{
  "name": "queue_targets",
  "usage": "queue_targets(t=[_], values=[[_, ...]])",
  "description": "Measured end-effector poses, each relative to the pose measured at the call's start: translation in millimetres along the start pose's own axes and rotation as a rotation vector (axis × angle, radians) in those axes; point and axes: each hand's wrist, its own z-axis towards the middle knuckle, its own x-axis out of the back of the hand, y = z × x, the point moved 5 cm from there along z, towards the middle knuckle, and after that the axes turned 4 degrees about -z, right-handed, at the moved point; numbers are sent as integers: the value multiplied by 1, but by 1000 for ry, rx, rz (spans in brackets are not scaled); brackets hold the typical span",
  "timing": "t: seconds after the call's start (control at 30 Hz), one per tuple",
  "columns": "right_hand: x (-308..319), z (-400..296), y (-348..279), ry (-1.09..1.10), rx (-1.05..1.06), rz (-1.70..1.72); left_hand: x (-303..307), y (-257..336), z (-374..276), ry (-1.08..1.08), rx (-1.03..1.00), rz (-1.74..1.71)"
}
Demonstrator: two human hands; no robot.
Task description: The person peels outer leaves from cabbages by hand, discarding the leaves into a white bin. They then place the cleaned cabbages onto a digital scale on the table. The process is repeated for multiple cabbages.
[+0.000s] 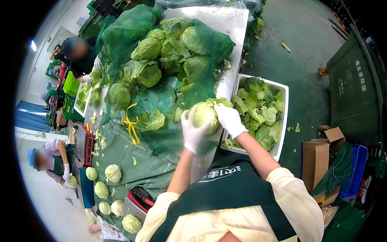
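Between my gloved hands is a pale green cabbage [206, 116], held over the table's edge. My left hand [195, 128] cups it from the left with spread fingers. My right hand [229, 119] grips a leaf at its upper right side. Beyond them, many cabbages [148, 48] lie heaped in an opened green mesh sack [211, 45]. A loose cabbage leaf [151, 120] and a yellow tie [130, 123] lie on the mesh. Right of the table, a white foam box [285, 115] holds loose green leaves [263, 112].
Several trimmed cabbages [101, 190] sit on the green cloth [124, 157] at lower left, near a red-edged scale [136, 205]. Two co-workers handle cabbages at the left. Cardboard boxes [316, 160], a blue crate [355, 169] and a large green bin [353, 84] stand at right.
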Motion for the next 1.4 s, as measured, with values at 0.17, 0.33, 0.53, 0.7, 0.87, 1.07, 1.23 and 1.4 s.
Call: queue_targets(t=[0.17,0.33,0.53,0.7,0.87,1.07,1.23,1.4], values=[[-18,31,48,-235,-174,238,14,4,-14,-93,-143,12],[-17,7,24,-213,-287,342,40,-10,-11,-126,49,-52],[-11,-5,-28,-201,178,378,34,-14,-10,-179,58,26],[-41,2,59,-243,-30,89,25,-39,-6,-226,26,-257],[4,-23,2,-172,-131,291,14,-31,-16,105,258,-461],[-4,-54,-21,-90,-231,230,-3,-16,-15,150,191,-216],[-20,-23,39,-127,-482,384,3,-31,-24,129,190,-381],[-8,-4,101,54,-537,5,6,-17,-24,-92,429,-935]])
